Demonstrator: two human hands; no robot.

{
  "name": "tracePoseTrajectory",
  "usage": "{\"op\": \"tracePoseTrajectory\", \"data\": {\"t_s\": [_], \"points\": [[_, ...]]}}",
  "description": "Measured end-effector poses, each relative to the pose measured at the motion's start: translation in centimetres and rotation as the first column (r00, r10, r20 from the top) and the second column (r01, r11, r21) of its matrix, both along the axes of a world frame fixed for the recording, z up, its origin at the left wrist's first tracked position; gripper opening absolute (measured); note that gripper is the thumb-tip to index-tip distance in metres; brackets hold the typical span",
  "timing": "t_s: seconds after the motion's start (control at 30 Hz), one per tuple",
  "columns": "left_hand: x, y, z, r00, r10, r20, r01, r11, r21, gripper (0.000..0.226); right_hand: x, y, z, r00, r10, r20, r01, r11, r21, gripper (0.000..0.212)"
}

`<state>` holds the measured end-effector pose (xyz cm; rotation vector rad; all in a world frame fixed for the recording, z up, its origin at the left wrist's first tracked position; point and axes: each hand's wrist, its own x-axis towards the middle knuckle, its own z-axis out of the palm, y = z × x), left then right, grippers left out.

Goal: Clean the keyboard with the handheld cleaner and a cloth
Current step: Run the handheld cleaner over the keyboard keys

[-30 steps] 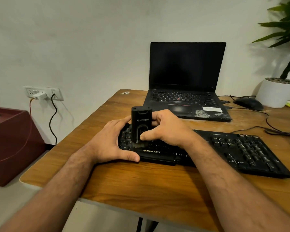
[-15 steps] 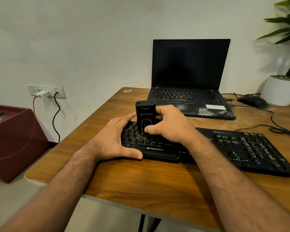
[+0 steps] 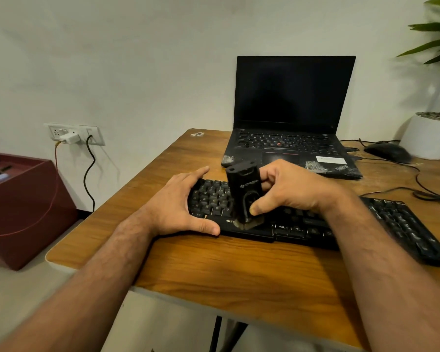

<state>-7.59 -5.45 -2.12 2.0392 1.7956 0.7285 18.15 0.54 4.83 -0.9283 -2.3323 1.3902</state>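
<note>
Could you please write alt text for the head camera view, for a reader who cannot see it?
A person's right hand grips a black handheld cleaner upright on a black keyboard, while the left hand steadies the keyboard's left end. Behind them on the wooden desk stands an open laptop.

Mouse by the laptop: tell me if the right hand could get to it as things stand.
Probably yes, once free. The right hand grips the cleaner on the keyboard; the table between it and the mouse holds only thin cables.
</note>
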Motion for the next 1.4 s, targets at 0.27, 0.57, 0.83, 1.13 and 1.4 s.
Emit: {"op": "tracePoseTrajectory", "data": {"t_s": [0.27,0.57,0.83,1.13,1.4], "points": [[0.2,-0.2,0.2,1.0,0.005,-0.011,-0.005,1.0,-0.006,0.141,1.5,0.6,0.4,1.0,0.012,0.014,-0.01,0.995,-0.096,0.032],[-0.3,0.5,-0.2,0.998,-0.056,-0.01,0.056,0.998,0.038,0.124,-4.1,-0.5,-1.9,0.981,-0.161,-0.106,0.18,0.963,0.201,0.04],[0.6,-0.6,0.7,1.0,0.016,-0.015,-0.017,0.999,-0.052,0.138,-4.2,1.4,-2.3,0.873,-0.444,-0.203,0.475,0.868,0.143,0.047],[0.4,0.6,2.2,0.997,0.005,-0.076,-0.016,0.989,-0.148,0.145,-4.0,1.2,-2.1,0.861,-0.467,-0.202,0.505,0.831,0.233,0.043],[0.8,1.2,1.9,0.971,-0.002,-0.238,-0.033,0.989,-0.141,0.147,-3.5,1.5,-2.5,0.882,-0.427,-0.2,0.47,0.835,0.287,0.041]]}}
